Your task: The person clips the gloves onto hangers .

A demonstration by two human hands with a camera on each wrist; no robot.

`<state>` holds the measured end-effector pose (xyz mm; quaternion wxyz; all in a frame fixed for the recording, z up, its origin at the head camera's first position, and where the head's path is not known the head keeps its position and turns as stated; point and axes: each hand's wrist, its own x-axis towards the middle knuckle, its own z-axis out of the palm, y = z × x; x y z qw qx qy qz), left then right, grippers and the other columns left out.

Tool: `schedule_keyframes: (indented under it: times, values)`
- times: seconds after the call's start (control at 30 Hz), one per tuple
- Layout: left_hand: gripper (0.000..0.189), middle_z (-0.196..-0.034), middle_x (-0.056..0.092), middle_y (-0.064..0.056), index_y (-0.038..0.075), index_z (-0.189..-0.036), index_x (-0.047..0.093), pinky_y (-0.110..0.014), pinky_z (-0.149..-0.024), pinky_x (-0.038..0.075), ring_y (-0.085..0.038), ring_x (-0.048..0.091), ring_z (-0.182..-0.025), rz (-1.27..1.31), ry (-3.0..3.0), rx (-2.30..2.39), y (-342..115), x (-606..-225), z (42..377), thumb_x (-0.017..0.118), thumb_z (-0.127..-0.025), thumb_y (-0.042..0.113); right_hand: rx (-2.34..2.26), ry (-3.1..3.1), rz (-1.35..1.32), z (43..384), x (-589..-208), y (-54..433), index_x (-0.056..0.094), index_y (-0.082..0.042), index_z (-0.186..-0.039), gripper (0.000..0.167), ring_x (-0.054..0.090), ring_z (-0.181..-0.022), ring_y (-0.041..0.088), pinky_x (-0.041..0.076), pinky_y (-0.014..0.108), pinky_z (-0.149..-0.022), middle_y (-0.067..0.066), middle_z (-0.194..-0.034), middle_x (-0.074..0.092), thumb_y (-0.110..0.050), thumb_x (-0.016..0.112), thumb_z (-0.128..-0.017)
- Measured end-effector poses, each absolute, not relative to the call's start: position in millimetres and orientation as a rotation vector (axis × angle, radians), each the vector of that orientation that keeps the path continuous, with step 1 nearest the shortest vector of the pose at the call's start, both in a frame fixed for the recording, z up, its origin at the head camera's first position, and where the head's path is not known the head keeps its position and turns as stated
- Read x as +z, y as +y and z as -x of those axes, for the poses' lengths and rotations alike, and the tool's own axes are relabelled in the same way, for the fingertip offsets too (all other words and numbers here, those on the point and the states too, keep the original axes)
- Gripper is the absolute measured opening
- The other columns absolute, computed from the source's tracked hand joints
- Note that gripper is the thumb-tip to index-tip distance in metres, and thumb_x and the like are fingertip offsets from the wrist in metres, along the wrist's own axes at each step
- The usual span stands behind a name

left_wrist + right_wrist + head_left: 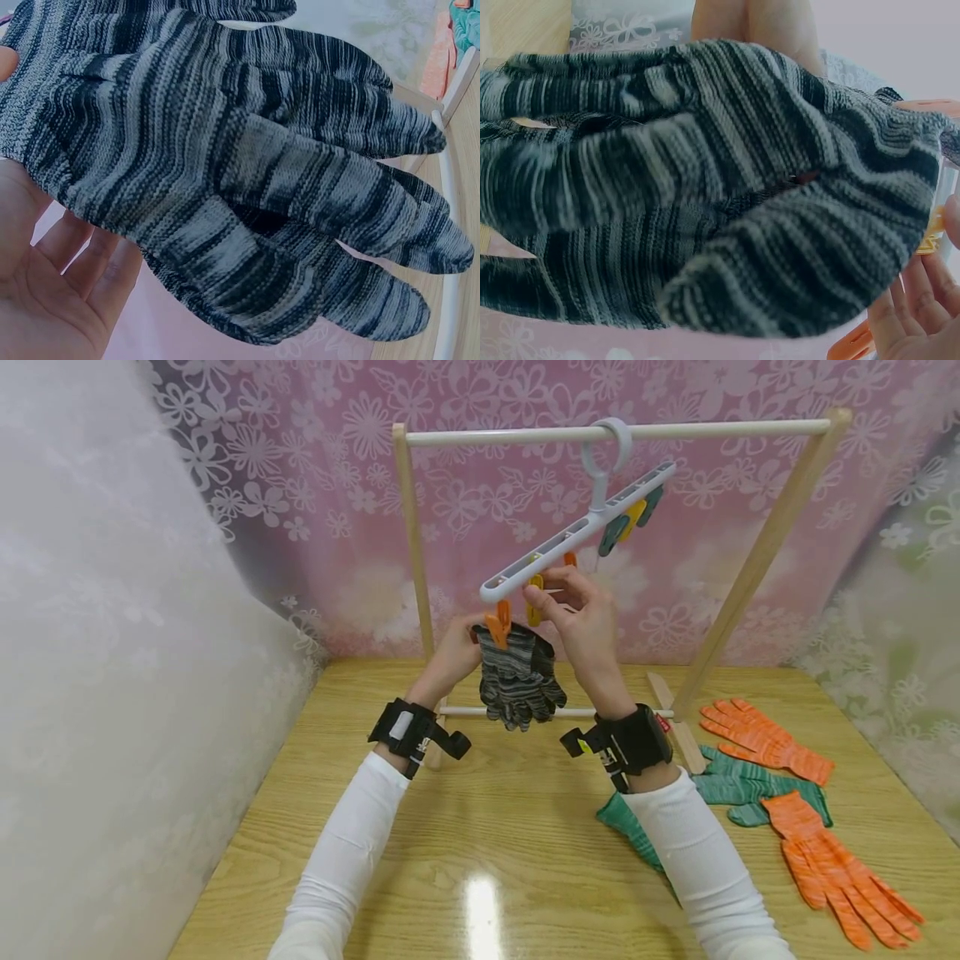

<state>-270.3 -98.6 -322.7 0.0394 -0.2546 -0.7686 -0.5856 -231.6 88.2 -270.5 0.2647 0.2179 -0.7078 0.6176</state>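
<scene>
A pair of grey-and-black striped knit gloves (pixel 517 685) hangs fingers down below the front end of a white clip hanger (pixel 558 545). An orange clip (pixel 498 627) bites the cuff's left side. My left hand (pixel 452 656) grips the cuff beside that clip; in the left wrist view its thumb lies on the knit cuff (pixel 30 97). My right hand (pixel 588 627) pinches a yellow clip (pixel 534 603) between thumb and fingers, just right of the orange one. Whether the yellow clip touches the cuff is hard to tell. In the right wrist view the gloves (pixel 742 172) cover much of the scene.
The hanger's ring hooks over the white rail (pixel 487 438) of a wooden stand (pixel 765 560). Grey-green and yellow clips (pixel 633 516) hang at its far end. Orange gloves (pixel 840 881) and green gloves (pixel 738 785) lie on the table (pixel 315 843) at right, partly behind the right forearm.
</scene>
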Motion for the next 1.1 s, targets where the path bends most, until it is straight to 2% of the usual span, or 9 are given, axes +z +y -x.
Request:
schedule_keyframes:
  times: [0.13,0.2,0.33,0.47,0.63,0.8,0.9,1.0,1.1]
  values:
    - [0.025,-0.113,0.068,-0.018,-0.004,-0.122,0.069,-0.028,-0.063,0.035,-0.017,0.035,-0.062,0.814,-2.305,-1.824,-97.7,-321.1,270.3,0.059,-0.099,-0.004,1.702,-1.898,-0.579,232.3,-270.8,87.8,0.072,0.002,-0.113,0.027,0.067,-0.082,0.014,0.057,0.025,-0.073,-0.001,-0.099,0.069,-0.015,0.076,-0.093]
    - [0.023,-0.113,0.068,-0.020,-0.004,-0.120,0.070,-0.028,-0.063,0.035,-0.017,0.039,-0.064,0.836,-2.276,-1.836,-97.3,-320.2,269.8,0.061,-0.099,-0.001,1.717,-1.892,-0.575,232.6,-270.9,87.5,0.072,0.002,-0.114,0.027,0.067,-0.082,0.014,0.057,0.025,-0.073,-0.002,-0.098,0.069,-0.016,0.076,-0.094]
    - [0.022,-0.115,0.069,-0.019,-0.003,-0.118,0.071,-0.029,-0.074,0.040,-0.018,0.053,-0.083,0.855,-2.257,-1.826,-95.8,-319.0,269.1,0.065,-0.099,0.006,1.742,-1.878,-0.570,232.9,-271.1,86.6,0.072,0.003,-0.113,0.027,0.067,-0.082,0.015,0.057,0.026,-0.074,-0.002,-0.099,0.069,-0.015,0.075,-0.094]
    - [0.024,-0.119,0.070,-0.018,-0.001,-0.121,0.071,-0.030,-0.079,0.040,-0.019,0.057,-0.095,0.837,-2.270,-1.813,-94.5,-318.0,268.3,0.066,-0.099,0.008,1.748,-1.870,-0.569,233.8,-272.2,86.1,0.071,0.004,-0.113,0.026,0.067,-0.081,0.015,0.058,0.026,-0.075,-0.002,-0.099,0.069,-0.014,0.075,-0.094]
    - [0.029,-0.123,0.069,-0.020,-0.002,-0.128,0.068,-0.030,-0.079,0.039,-0.018,0.056,-0.097,0.815,-2.279,-1.812,-93.2,-319.2,269.1,0.064,-0.099,0.003,1.745,-1.869,-0.566,233.3,-272.1,86.4,0.072,0.003,-0.112,0.026,0.067,-0.081,0.015,0.058,0.026,-0.074,-0.003,-0.097,0.070,-0.015,0.075,-0.094]
    - [0.027,-0.117,0.071,-0.019,-0.001,-0.124,0.070,-0.030,-0.078,0.040,-0.021,0.055,-0.092,0.811,-2.262,-1.827,-91.5,-320.2,269.7,0.066,-0.098,0.005,1.751,-1.867,-0.560,233.6,-272.0,86.7,0.072,0.003,-0.112,0.026,0.067,-0.082,0.016,0.058,0.027,-0.074,-0.001,-0.098,0.070,-0.016,0.075,-0.094]
    - [0.028,-0.116,0.072,-0.020,-0.001,-0.125,0.070,-0.030,-0.086,0.048,-0.022,0.064,-0.100,0.813,-2.249,-1.863,-90.2,-319.9,269.5,0.065,-0.098,0.003,1.748,-1.877,-0.549,233.0,-271.5,86.6,0.072,0.003,-0.111,0.027,0.067,-0.083,0.015,0.058,0.026,-0.075,0.000,-0.100,0.070,-0.017,0.075,-0.094]
    - [0.031,-0.117,0.071,-0.022,-0.001,-0.129,0.068,-0.036,-0.098,0.051,-0.028,0.066,-0.115,0.818,-2.239,-1.897,-88.9,-319.3,269.2,0.063,-0.099,0.001,1.746,-1.887,-0.540,231.9,-271.0,86.5,0.072,0.003,-0.111,0.027,0.067,-0.085,0.015,0.058,0.026,-0.076,0.002,-0.101,0.070,-0.019,0.074,-0.095]
    - [0.032,-0.116,0.071,-0.023,-0.002,-0.130,0.066,-0.037,-0.100,0.051,-0.031,0.066,-0.117,0.813,-2.225,-1.915,-88.2,-318.7,268.4,0.061,-0.099,-0.002,1.749,-1.891,-0.538,231.4,-270.7,86.3,0.072,0.003,-0.111,0.027,0.067,-0.086,0.015,0.058,0.025,-0.077,0.002,-0.101,0.070,-0.019,0.074,-0.095]
